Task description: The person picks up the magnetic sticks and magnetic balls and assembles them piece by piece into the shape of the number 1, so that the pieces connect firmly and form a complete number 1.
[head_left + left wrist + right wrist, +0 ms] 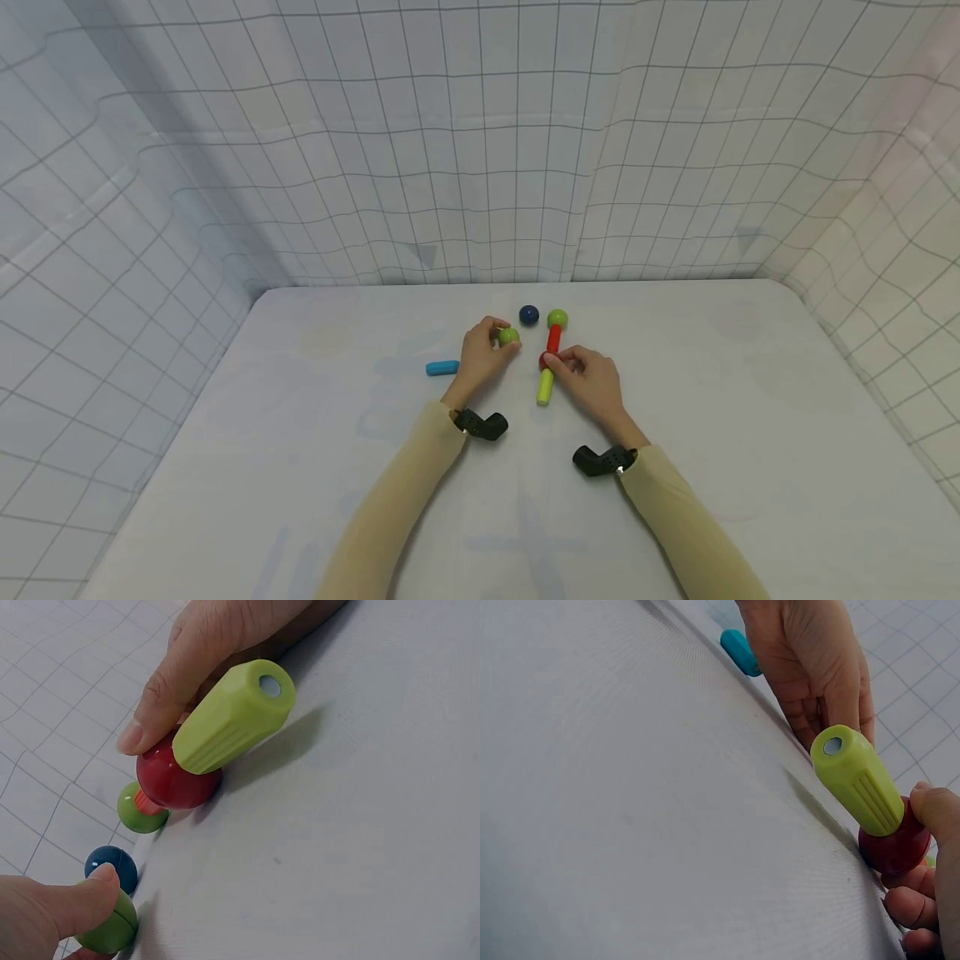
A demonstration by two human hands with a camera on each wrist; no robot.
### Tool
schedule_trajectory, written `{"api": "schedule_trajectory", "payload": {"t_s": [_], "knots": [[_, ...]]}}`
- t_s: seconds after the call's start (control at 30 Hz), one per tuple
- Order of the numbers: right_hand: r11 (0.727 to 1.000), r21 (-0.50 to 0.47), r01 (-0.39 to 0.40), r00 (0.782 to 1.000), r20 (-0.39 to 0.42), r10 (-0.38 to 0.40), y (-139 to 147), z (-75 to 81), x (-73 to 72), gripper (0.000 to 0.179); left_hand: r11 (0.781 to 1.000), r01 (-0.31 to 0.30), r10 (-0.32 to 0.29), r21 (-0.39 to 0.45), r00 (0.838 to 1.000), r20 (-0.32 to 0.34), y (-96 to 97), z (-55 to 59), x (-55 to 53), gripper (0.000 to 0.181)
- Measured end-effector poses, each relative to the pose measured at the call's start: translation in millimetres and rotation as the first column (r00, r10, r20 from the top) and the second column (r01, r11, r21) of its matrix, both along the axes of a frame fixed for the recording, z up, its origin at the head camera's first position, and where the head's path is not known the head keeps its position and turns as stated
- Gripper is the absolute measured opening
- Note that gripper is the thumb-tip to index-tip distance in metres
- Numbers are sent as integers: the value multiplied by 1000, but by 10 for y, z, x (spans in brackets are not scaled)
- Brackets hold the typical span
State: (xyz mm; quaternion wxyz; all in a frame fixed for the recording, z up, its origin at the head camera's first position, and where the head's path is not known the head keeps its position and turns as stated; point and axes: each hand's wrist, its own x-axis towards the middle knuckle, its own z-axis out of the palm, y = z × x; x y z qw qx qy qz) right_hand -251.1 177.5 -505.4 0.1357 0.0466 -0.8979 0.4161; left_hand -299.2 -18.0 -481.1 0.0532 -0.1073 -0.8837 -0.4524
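Note:
My left hand (pixel 483 354) pinches a green ball (pixel 509 336) between thumb and fingers, low over the table. To its right, my right hand (pixel 592 379) grips a red ball (pixel 176 776) with thumb and fingertips. A yellow-green rod (pixel 545 387) is joined to that red ball and points toward me, a grey disc on its end (pixel 832 745). On the far side, a red rod (pixel 554 338) runs from the red ball to a second green ball (pixel 557 318). Beyond and between the hands sits a dark blue ball (pixel 528 315).
A blue rod (pixel 442 367) lies on the white table (pixel 315 467), just left of my left hand. Behind the table and along both sides hangs a white sheet with a dark grid (pixel 480 142).

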Motion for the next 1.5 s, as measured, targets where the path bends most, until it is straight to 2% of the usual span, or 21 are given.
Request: {"api": "schedule_trajectory", "payload": {"t_s": [0.57,1.27,1.5], "knots": [[1000,5,-4,1000,-12,5,-11,3,-1,37,999,-8,5,37,997,72,-28,-9,118,37],[1000,3,-5,1000,-14,5,6,-6,2,40,998,42,-46,45,994,99,-63,-28,341,38],[1000,-2,-7,1000,-20,7,2,-2,6,40,997,39,-45,60,993,112,-89,-30,431,38]]}}
